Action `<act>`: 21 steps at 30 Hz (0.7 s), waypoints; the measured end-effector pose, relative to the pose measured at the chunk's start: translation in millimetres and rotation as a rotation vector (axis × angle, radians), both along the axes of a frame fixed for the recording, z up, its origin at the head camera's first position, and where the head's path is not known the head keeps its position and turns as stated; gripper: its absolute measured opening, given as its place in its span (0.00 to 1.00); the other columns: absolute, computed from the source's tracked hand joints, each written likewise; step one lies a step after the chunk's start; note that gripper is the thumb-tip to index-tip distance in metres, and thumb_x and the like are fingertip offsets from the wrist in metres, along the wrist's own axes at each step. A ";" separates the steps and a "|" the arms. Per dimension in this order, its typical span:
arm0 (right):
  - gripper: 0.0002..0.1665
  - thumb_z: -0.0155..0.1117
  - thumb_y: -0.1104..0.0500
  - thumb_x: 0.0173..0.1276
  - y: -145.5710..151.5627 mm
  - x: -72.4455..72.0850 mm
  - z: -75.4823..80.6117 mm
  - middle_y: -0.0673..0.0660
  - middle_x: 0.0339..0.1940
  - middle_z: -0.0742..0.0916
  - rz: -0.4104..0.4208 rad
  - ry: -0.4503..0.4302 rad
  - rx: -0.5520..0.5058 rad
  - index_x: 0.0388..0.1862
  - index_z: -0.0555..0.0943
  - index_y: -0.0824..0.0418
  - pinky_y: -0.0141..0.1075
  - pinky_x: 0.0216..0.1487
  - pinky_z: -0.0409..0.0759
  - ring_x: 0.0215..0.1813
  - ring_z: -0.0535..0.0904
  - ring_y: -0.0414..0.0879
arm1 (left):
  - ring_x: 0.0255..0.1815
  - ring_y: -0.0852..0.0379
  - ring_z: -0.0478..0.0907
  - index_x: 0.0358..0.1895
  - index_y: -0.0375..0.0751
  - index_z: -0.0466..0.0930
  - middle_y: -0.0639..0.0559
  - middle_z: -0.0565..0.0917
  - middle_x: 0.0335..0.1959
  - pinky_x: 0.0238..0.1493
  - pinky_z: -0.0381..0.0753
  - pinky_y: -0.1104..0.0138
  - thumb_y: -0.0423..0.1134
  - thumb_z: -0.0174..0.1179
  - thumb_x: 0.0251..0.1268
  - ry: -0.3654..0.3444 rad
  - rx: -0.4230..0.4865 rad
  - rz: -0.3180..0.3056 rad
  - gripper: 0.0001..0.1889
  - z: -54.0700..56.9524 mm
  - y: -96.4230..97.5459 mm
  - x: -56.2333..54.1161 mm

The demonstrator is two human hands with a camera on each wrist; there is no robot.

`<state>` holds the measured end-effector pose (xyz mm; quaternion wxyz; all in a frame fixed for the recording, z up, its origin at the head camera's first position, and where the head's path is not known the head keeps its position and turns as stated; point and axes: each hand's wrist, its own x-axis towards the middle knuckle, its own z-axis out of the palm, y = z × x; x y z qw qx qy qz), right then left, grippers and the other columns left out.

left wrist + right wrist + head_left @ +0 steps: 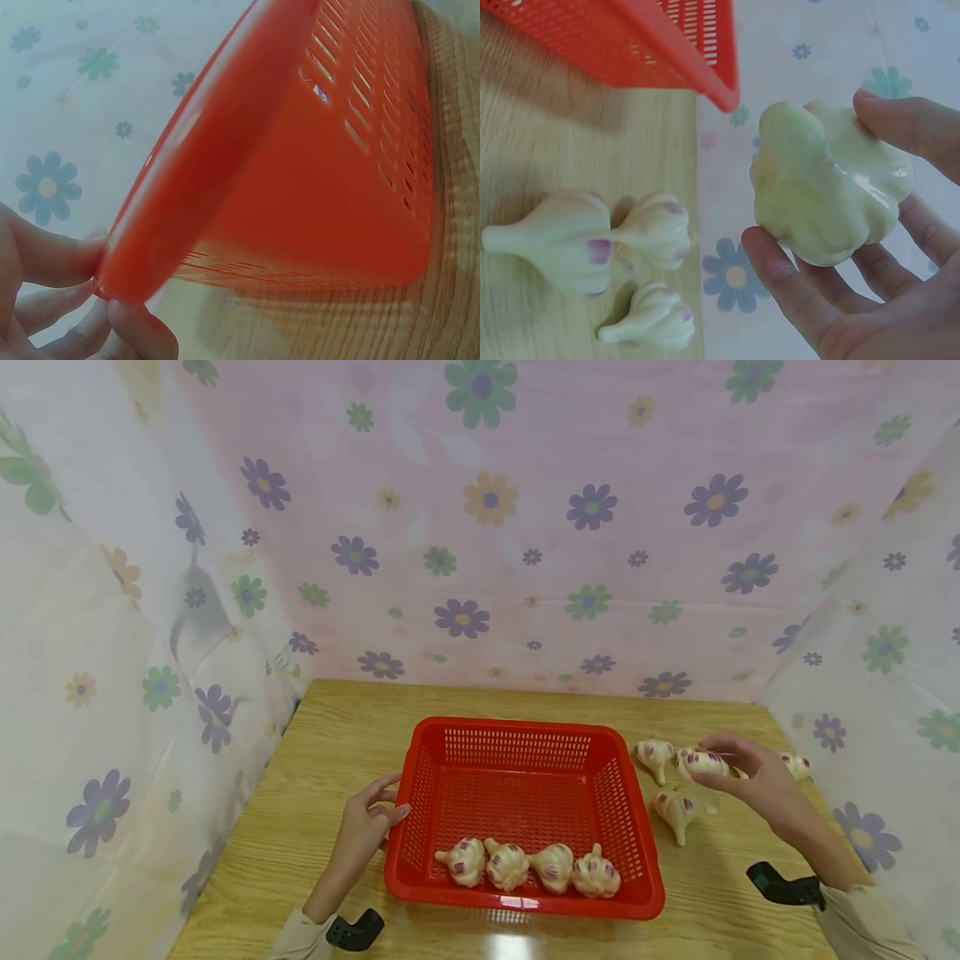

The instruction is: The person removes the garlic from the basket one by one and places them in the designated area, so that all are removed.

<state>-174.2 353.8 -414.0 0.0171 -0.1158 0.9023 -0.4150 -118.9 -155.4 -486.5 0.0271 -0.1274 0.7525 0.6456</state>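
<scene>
My left hand [362, 827] grips the left rim of a red plastic basket [517, 725], thumb over the edge and fingers beneath. The left wrist view shows the fingertips [142, 330] pinching that rim at close range. Several garlic bulbs [553, 868] lie in a row along the basket's near side. To the right of the basket, my right hand [765, 789] holds a garlic bulb [825, 184] between thumb and fingers, raised above the table. The right wrist view shows this bulb whitish and glossy, its underside turned to the camera.
More garlic bulbs lie on the wooden table [300, 793] right of the basket: one bulb [655, 756] by the far right corner, another bulb [675, 812] nearer, and a third bulb [797, 766] past the right hand. Flowered cloth [525, 543] walls in the table behind and at both sides.
</scene>
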 end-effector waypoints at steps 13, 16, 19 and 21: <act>0.24 0.64 0.58 0.66 24.0 -1.3 -19.6 0.41 0.52 0.74 -0.017 -0.044 -0.019 0.58 0.71 0.63 0.24 0.40 0.72 0.49 0.68 0.23 | 0.19 0.54 0.76 0.61 0.45 0.74 0.42 0.79 0.41 0.14 0.76 0.63 0.29 0.63 0.59 0.011 -0.012 0.001 0.25 1.7 -0.1 0.9; 0.23 0.64 0.58 0.66 28.3 -2.5 -24.9 0.44 0.53 0.74 -0.024 -0.051 -0.017 0.57 0.72 0.65 0.26 0.39 0.73 0.48 0.69 0.24 | 0.21 0.53 0.77 0.62 0.44 0.74 0.42 0.79 0.41 0.14 0.77 0.62 0.30 0.63 0.59 0.016 -0.018 0.000 0.25 0.2 -0.1 0.7; 0.25 0.64 0.56 0.66 33.5 -3.9 -29.6 0.46 0.54 0.73 -0.038 -0.076 -0.004 0.57 0.71 0.66 0.28 0.39 0.74 0.48 0.68 0.23 | 0.21 0.53 0.78 0.61 0.45 0.74 0.43 0.80 0.40 0.15 0.78 0.62 0.30 0.63 0.59 0.020 -0.020 -0.001 0.25 -0.5 -0.1 0.6; 0.26 0.64 0.55 0.66 37.3 -4.7 -33.3 0.44 0.54 0.73 -0.052 -0.096 0.006 0.57 0.71 0.66 0.29 0.39 0.74 0.48 0.67 0.22 | 0.21 0.52 0.77 0.61 0.46 0.74 0.43 0.80 0.40 0.15 0.78 0.62 0.30 0.63 0.59 0.019 -0.021 -0.003 0.25 -0.7 -0.2 0.4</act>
